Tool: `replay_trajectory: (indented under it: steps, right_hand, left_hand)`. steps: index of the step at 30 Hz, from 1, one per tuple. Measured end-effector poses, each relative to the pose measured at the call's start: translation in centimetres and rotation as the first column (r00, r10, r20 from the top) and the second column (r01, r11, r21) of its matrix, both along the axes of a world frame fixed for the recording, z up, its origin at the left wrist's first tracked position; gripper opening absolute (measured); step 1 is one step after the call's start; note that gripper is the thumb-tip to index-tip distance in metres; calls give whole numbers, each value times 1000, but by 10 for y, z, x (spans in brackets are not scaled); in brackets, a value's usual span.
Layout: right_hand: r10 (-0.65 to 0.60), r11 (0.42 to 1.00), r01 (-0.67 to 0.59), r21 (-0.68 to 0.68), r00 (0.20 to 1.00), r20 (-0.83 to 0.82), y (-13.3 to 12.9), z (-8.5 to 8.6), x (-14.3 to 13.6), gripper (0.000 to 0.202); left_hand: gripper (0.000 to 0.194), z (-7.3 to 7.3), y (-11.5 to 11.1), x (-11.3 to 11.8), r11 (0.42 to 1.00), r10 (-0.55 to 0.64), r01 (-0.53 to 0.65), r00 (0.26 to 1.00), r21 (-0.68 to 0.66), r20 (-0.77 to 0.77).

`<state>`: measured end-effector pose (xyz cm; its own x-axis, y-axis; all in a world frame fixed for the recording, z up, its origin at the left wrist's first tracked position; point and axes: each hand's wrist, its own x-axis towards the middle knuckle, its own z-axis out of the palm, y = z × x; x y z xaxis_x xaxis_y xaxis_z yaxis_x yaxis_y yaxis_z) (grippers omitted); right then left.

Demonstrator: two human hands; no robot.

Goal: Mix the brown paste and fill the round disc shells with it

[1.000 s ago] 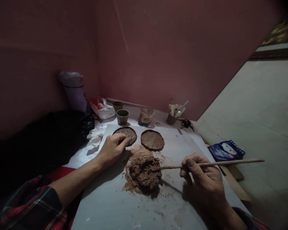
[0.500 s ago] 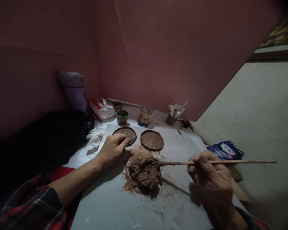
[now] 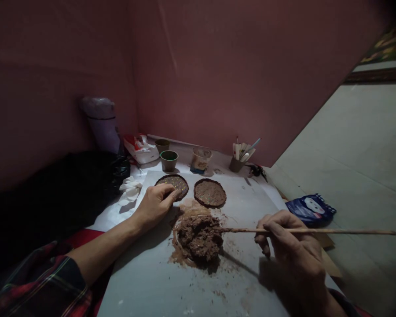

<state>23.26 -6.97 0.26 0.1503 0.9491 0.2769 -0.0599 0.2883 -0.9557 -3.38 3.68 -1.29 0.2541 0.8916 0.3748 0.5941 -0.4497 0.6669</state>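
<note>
My right hand pinches a thin wooden stick between thumb and fingers. The stick lies almost level, its smeared left end touching a wet, lumpy brown mound of clay-like paste. My left hand is closed, thumb against curled fingers, at the front edge of a round brown disc with a raised rim and yellow specks. Whatever those fingers hold, if anything, is hidden. Just right of it lies a second rimmed disc, with no hand on it.
Behind the discs stand a green-rimmed cup, a smeared clear tub and a pot of sticks and brushes. Crumpled white tissue and a black bag are at left. A blue packet lies at right.
My right hand has slid a little to the right along with the stick, whose outer end is lower. My left hand has stayed at the disc.
</note>
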Motion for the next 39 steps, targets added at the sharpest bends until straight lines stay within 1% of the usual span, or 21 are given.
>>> replay_trajectory:
  steps: [2, 4, 6, 7, 9, 11, 13, 15, 17, 19, 24, 27, 30, 32, 34, 39]
  right_hand:
    - [4, 1000, -4, -23, 1000, -5, 0, 0, -3, 15]
    - [22, 996, -18, -90, 999, 49, -1, 0, -8, 16]
    - [41, 993, -31, -112, 995, 90, -1, 1, -12, 19]
    - [36, 996, -28, -90, 996, 85, -1, 2, -13, 20]
    - [4, 1000, -3, -2, 999, 33, -1, 3, -11, 22]
    - [-32, 999, 32, 35, 999, 2, 0, 4, -11, 21]
    - [-31, 1000, 31, 7, 998, 60, -1, 3, -12, 20]
    - [13, 999, -8, -32, 987, 162, -2, 2, -16, 21]
    - [60, 998, -53, -37, 977, 207, -4, 1, -20, 26]
    - [65, 998, -63, -19, 983, 173, -6, 1, -21, 28]
    - [-11, 1000, 10, 12, 997, 79, -7, 1, -21, 25]
    - [-29, 999, 31, -18, 998, 59, -5, -3, -23, 24]
    - [10, 997, -3, -73, 996, 94, -5, -7, -28, 23]
    - [71, 996, -64, -60, 989, 126, -7, -8, -32, 25]
    - [96, 995, -94, -22, 988, 119, -8, -8, -33, 26]
    - [12, 1000, -12, 2, 1000, -26, -10, -6, -34, 22]
  left_hand:
    - [32, 1, -1, 0, 1000, 0, 0, 1000, -6, -1]
    - [31, 1, -1, 1, 1000, 1, -1, 1000, -7, 2]
    - [31, 2, -1, 1, 1000, 4, -4, 1000, -1, 2]
    - [32, 2, -1, 1, 1000, 5, -5, 1000, 3, 4]
    - [32, 2, -1, 1, 1000, 3, -3, 1000, 11, 5]
    - [32, 1, -1, 1, 1000, 0, 0, 1000, 19, 2]
    - [32, 0, 0, 0, 1000, -3, 3, 1000, 25, -1]
    - [32, 0, 0, 0, 1000, -3, 3, 1000, 27, -2]
    - [33, 0, -1, 0, 1000, -2, 3, 1000, 24, -1]
    - [33, 1, -1, 0, 1000, 0, 0, 1000, 16, 0]
    - [31, 2, -1, 1, 1000, -3, 3, 1000, 5, 0]
    - [32, 1, 0, 1, 1000, -11, 11, 1000, 11, 7]
    - [32, 0, 0, 1, 1000, -15, 15, 1000, 15, 7]
    - [32, 0, 0, 1, 1000, -14, 14, 1000, 13, 6]
    - [32, -1, 0, 1, 1000, -12, 12, 1000, 11, 9]
    - [32, 0, 0, 1, 1000, -3, 3, 1000, 20, -2]
